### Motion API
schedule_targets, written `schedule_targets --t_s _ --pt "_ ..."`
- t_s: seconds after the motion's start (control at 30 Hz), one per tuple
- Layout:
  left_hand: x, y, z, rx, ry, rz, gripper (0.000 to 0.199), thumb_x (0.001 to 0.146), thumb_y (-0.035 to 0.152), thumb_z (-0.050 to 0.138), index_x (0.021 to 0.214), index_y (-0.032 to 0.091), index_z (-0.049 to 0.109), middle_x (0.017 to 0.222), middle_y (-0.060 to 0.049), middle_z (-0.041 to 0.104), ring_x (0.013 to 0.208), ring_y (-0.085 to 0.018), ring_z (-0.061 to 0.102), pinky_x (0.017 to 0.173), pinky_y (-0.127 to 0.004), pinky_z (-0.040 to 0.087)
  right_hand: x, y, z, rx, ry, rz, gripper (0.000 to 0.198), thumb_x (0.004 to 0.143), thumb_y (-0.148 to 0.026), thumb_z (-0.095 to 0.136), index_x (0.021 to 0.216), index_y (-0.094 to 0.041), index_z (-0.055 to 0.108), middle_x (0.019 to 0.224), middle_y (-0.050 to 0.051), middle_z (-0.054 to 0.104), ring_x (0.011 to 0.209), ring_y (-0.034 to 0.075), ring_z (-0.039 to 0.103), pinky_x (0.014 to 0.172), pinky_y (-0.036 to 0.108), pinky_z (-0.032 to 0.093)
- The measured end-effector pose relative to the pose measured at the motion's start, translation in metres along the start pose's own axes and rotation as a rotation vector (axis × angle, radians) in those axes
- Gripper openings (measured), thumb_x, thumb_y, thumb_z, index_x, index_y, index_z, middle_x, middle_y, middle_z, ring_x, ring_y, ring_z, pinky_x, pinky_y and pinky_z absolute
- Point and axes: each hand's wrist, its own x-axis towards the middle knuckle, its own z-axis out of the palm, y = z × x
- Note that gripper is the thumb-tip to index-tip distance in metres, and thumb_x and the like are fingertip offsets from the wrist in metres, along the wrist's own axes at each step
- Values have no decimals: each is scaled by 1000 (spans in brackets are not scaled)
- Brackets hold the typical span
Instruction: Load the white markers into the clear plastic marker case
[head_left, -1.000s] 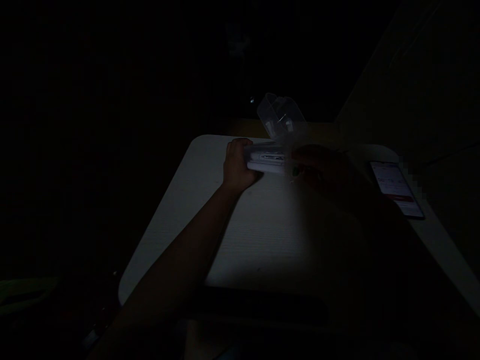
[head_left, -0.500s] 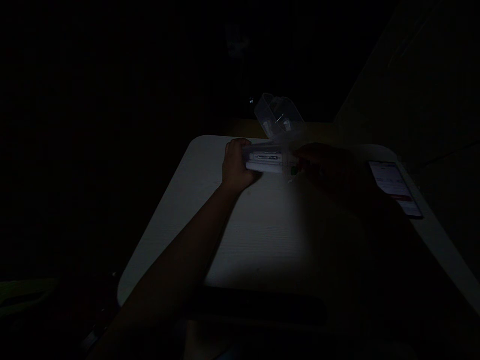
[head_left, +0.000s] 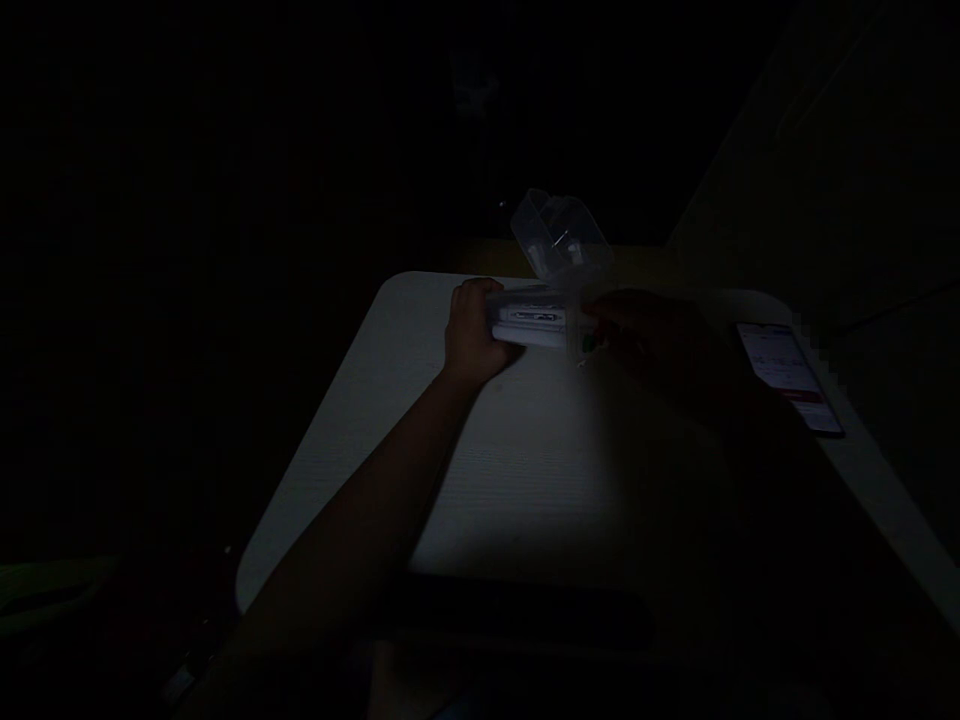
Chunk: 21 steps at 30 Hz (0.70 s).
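My left hand (head_left: 471, 335) is wrapped round the left end of a clear plastic box (head_left: 529, 325) at the far side of the table. Whitish contents with a small dark-marked strip show through its wall. Behind it, a clear lid-like part (head_left: 562, 238) stands tilted up; whether it joins the box I cannot tell. My right hand (head_left: 645, 325), in deep shadow, is at the box's right end with its fingers bent together. Close to those fingertips is a small green thing (head_left: 589, 342), too dark to name. What the right fingers grip is hidden.
The pale wood-grain table (head_left: 517, 450) has rounded corners. On its right side lies a phone (head_left: 787, 365) with a lit screen, beyond my right forearm. A dark bar (head_left: 517, 610) runs along the near edge. Darkness hides most surroundings; something green (head_left: 52, 590) shows at lower left.
Both hands and the box stay almost where they were. The picture is slightly dimmer, and the phone's screen shows a somewhat different page.
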Motion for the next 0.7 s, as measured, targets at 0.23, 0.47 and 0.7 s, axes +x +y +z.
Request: schedule_targets --t_s 0.23,0.47,0.7 --pt "-1 -3 2 -40 6 -10 57 56 29 76 101 25 41 104 -7 53 98 -26 51 81 -46 46 -7 8 -17 53 183 26 36 82 -17 43 112 -13 63 116 10 60 105 16 58 92 29 46" --pt "-1 -4 2 -89 21 -11 56 54 32 76 100 27 43 103 -8 53 98 -28 51 80 -49 45 -6 37 -12 -58 356 265 41 88 -27 41 122 -12 57 122 13 58 115 19 54 99 33 43" --pt "-2 -1 2 -111 15 -24 56 56 34 75 101 26 42 104 -9 52 100 -28 50 82 -50 43 -7 68 47 -417 24 452 64 92 -43 26 144 -6 26 148 21 22 138 36 21 105 63 25"
